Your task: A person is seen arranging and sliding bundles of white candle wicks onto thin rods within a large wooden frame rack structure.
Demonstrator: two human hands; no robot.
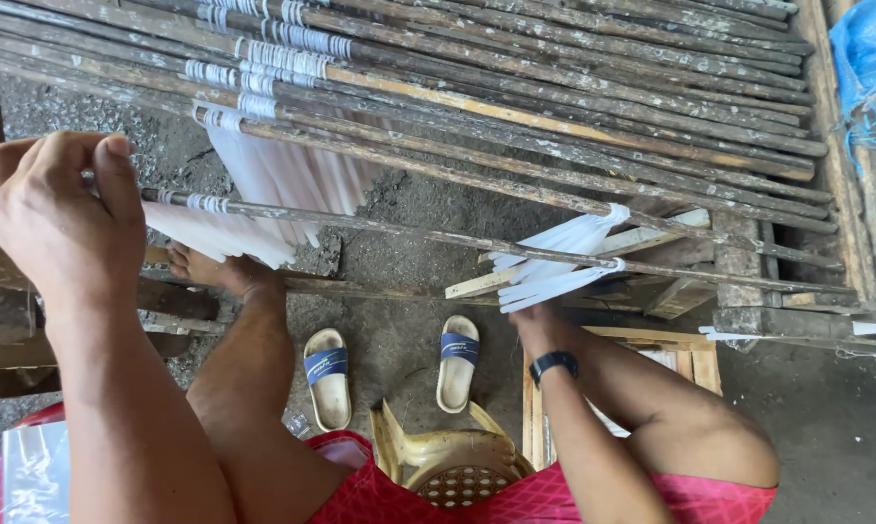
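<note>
Gripping a thin dark stick [399, 231] at its near end, left hand [60, 218] with fingers [116, 175] curled shut around it. Running from those fingers across to the right hand [535, 309], which is mostly hidden under a bunch of white strips [554, 267]; whether those fingers are closed on the strips or merely touching them, cannot tell. Hanging just past the left fingers, another sheaf of white strips [220, 233], bound to the stick with white wraps.

Judging progress: beyond the fingers, many sticks [516, 87] already lying side by side on the wooden rack [836, 155], several showing white wraps and one with strips hanging under it; the held stick apparently being loaded, with only its two ends carrying strips so far and the long middle bare.

Below the fingers, open ground [399, 194], a pair of sandals [389, 364], a yellow plastic stool [448, 461] and a wooden crate [695, 354]. Room for moving: free toward the body and downward; tight beyond the fingers, rack sticks lying close.
</note>
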